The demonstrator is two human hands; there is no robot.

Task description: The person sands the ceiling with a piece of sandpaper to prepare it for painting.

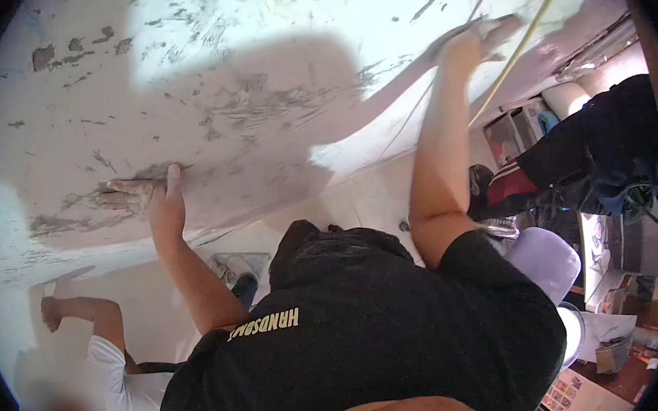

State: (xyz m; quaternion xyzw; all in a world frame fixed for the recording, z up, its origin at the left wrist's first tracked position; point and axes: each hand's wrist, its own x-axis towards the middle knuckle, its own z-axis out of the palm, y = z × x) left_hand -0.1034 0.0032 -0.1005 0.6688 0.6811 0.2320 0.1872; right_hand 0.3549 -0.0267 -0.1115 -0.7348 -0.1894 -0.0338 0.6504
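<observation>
Head view: scuffed wall (260, 129) at 12 o'clock, long axis running 8 to 2; my left hand (144, 195) lies spread on it, fingers toward 9; my right hand (477, 36), toward 1:30, grips I can't tell what, if anything.

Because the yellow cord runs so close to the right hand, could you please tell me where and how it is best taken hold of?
Probably with a pinch across the middle of the yellow cord, coming from the picture's right, the side away from the right hand. It is slim and gently curved, its middle uncovered; whether it touches the wall I cannot tell.
</observation>
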